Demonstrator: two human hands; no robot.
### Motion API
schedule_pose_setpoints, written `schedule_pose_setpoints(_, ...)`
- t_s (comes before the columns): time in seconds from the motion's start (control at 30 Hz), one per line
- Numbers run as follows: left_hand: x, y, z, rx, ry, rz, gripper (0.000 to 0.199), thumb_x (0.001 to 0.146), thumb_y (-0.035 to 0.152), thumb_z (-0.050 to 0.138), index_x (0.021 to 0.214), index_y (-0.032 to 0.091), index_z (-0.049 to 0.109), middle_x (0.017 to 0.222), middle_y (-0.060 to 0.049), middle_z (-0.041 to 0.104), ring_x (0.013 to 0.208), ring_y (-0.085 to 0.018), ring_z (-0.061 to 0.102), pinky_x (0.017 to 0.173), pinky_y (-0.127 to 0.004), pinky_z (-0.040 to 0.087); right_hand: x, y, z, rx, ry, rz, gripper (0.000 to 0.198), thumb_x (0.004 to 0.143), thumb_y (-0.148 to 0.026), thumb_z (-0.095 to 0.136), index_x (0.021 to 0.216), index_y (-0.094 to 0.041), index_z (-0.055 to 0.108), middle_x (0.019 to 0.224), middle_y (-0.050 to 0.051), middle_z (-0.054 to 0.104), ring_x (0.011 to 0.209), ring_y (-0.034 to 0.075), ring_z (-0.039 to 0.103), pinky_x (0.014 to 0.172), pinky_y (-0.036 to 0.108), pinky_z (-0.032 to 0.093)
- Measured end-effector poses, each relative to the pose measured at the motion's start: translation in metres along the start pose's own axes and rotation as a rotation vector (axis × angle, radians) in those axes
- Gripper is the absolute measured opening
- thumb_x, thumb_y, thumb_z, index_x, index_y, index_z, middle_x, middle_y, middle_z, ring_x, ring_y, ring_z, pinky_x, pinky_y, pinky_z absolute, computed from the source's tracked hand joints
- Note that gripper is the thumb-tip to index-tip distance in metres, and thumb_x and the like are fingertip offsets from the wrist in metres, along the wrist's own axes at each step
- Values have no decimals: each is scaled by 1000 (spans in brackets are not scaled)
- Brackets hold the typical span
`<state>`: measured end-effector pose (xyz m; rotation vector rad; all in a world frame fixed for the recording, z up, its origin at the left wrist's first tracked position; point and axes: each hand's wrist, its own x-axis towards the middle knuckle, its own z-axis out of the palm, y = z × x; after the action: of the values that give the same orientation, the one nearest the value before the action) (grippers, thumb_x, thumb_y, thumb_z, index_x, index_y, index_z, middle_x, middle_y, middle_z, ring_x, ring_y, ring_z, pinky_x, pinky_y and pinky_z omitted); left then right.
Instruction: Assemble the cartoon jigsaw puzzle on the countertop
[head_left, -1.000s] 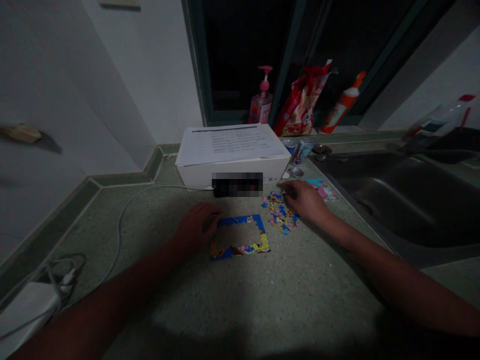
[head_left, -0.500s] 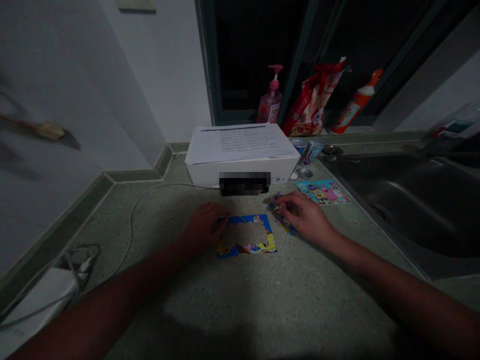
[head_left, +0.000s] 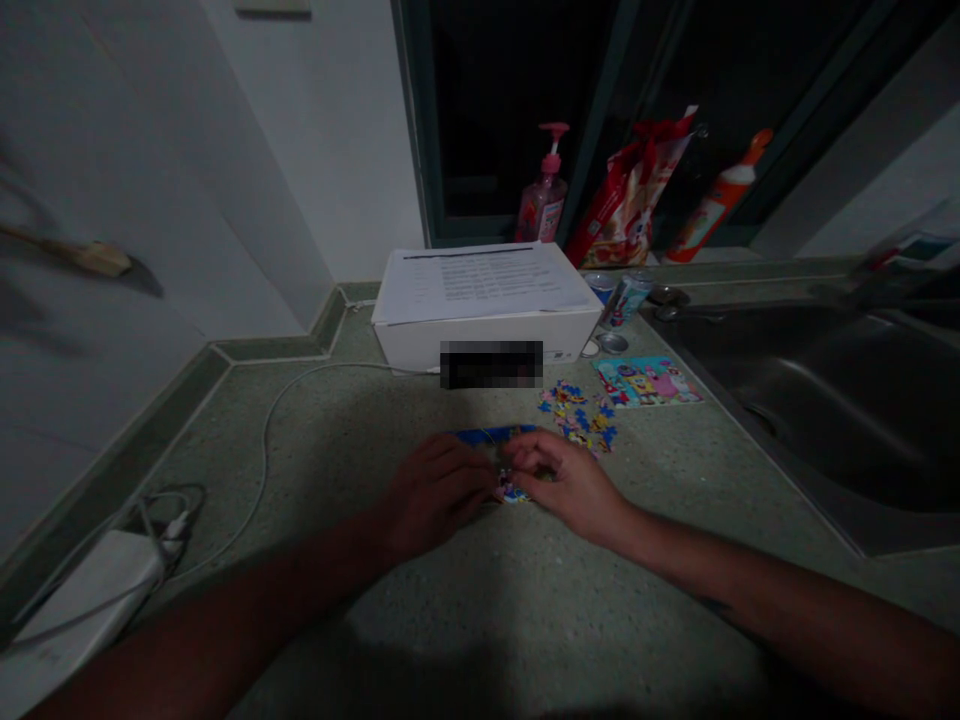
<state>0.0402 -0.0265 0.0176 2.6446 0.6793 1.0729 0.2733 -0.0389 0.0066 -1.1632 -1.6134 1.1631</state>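
Observation:
A blue-edged jigsaw border (head_left: 480,436) lies on the counter, largely covered by both hands. My left hand (head_left: 439,490) is over its left side, fingers bent and pressed together; the thumb and anything beneath them are hidden. From the right, my right hand (head_left: 574,485) reaches over the border, thumb and forefinger pinching a small jigsaw piece (head_left: 504,478) near the lower inner edge. The fingertips of both hands almost meet there. Loose jigsaw pieces (head_left: 574,408) are scattered beyond my right hand. Beside them lies a colourful cartoon picture card (head_left: 649,382).
Behind the border stands a white box (head_left: 487,335) with a printed sheet on top. A metal sink (head_left: 810,400) is set in at right. A pale cable (head_left: 262,440) curves from a white power strip (head_left: 90,575) on the left. Cans (head_left: 628,300) stand near the box.
My right hand has moved left and nearer from the loose pieces to the border, bringing a jigsaw piece. My left hand has shifted right over the border. The loose pieces are now uncovered.

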Motion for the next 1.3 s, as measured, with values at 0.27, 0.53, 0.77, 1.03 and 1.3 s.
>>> schedule_pose_setpoints(0.27, -1, -3, 6, -21, 48, 65, 9, 99, 15, 68, 103, 24, 68, 92, 0, 76, 84, -18, 70, 81, -36, 56, -1, -1, 7, 70, -8, 59, 25, 78, -28, 74, 101, -24, 68, 75, 0, 70, 69, 19, 67, 67, 36, 56)
schedule_pose_setpoints(0.53, -1, -3, 7, -14, 53, 61, 10, 99, 15, 66, 102, 24, 65, 93, 0, 78, 83, -18, 70, 78, -35, 57, -3, 3, 7, 81, -42, 25, 24, 80, -26, 73, 104, -24, 68, 74, -2, 69, 67, 17, 67, 64, 33, 55)
schedule_pose_setpoints(0.77, -2, -6, 6, 15, 64, 9, 14, 98, 15, 66, 105, 26, 62, 92, 0, 78, 84, -19, 72, 81, -37, 57, -5, -4, -2, -214, 30, -257, 22, 91, -23, 67, 112, -25, 68, 102, 7, 73, 90, 22, 73, 77, 39, 62)
schedule_pose_setpoints(1.03, 1, -5, 4, 3, 91, -6, 14, 97, 14, 64, 103, 27, 62, 91, 1, 78, 82, -19, 72, 80, -38, 58, -7, -11, -9, -622, 63, -549, 18, 94, -26, 72, 112, -26, 70, 128, 12, 70, 123, 31, 68, 101, 53, 59)
schedule_pose_setpoints(1.3, 3, -2, 4, -30, 128, -8, 13, 98, 15, 64, 103, 26, 62, 89, 1, 76, 80, -18, 72, 79, -37, 58, -4, -7, -8, -660, 83, -626, 18, 95, -26, 70, 113, -27, 70, 134, 12, 70, 140, 33, 58, 111, 59, 54)
